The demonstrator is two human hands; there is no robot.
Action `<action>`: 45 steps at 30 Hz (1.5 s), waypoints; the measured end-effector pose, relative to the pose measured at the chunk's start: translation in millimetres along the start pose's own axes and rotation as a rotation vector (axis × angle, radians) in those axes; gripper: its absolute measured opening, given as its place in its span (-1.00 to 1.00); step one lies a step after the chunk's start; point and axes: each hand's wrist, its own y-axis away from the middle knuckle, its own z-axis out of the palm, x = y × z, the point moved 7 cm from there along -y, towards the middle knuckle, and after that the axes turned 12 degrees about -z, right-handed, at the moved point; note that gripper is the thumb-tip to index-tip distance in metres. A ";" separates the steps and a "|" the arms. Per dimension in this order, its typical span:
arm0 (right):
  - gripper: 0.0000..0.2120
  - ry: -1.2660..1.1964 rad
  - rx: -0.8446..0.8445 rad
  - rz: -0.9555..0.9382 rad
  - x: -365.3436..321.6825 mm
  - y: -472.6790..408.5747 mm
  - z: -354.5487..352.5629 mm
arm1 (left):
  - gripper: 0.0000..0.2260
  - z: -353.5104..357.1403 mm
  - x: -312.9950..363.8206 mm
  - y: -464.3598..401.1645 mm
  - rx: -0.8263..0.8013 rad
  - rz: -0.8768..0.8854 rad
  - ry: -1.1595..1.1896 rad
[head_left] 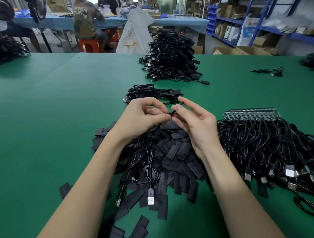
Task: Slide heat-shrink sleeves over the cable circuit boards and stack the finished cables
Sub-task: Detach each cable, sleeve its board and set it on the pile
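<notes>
My left hand point(143, 117) and my right hand point(193, 121) meet above a heap of flat black heat-shrink sleeves point(172, 159). Together they pinch a thin black piece point(175, 109) seen edge-on, a sleeve or a sleeved board; I cannot tell which. A black cable point(146, 154) hangs from my left hand down to its USB plug point(150, 197). To the right lie several cables with bare green circuit boards point(250, 113) in a row. A small stack of finished cables point(151, 92) sits just beyond my hands.
A tall pile of black cables point(171, 56) stands farther back on the green table point(54, 104). A loose cable point(270, 71) lies at the far right. People sit at a blue table point(176, 22) behind; blue shelves point(256, 17) stand on the right.
</notes>
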 end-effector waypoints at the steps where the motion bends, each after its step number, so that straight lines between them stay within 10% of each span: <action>1: -0.80 0.003 -0.003 0.000 0.2 0.3 0.2 | -0.89 -0.5 -0.1 0.1 0.003 -0.003 0.003; 12: -0.52 0.076 -0.085 0.040 1.1 -2.9 -3.3 | -0.89 -4.3 1.7 -0.9 0.018 -0.006 0.005; 20: -0.86 0.334 -0.434 0.143 15.8 12.1 19.9 | -0.86 -1.3 9.6 -0.8 0.042 0.029 0.085; 30: -0.89 0.246 -0.280 0.140 9.7 4.1 6.1 | -0.65 -30.5 -36.1 -5.5 0.217 -0.391 -0.593; 35: -0.92 0.129 -0.152 0.152 3.3 -0.3 -2.6 | -0.97 -31.0 -23.7 -4.5 0.249 -0.295 -0.561; 45: -0.93 0.044 0.021 0.110 -9.4 -4.6 -15.9 | -0.85 -42.7 -11.8 1.1 0.379 -0.231 -0.641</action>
